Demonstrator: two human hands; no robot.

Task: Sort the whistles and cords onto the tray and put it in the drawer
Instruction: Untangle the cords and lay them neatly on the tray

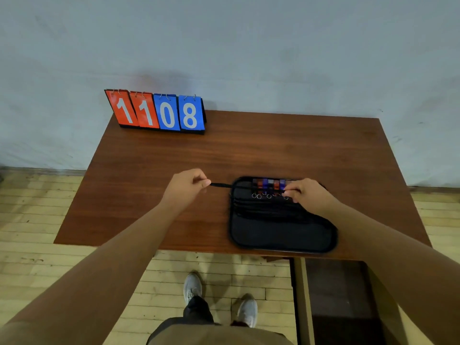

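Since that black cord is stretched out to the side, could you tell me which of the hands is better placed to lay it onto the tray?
Left. The left hand already pinches the cord; the right hand rests on the whistles.

Wood table (pixel 249 150) against a grey wall (pixel 249 46). Flip scoreboard (pixel 155 112) stands at table's far left corner, touching the wall: red 1, 1, then blue 0, 8. Pale plank floor (pixel 49 220) below. Two grey shoes (pixel 193 287) near table's front edge, poss. sneakers.
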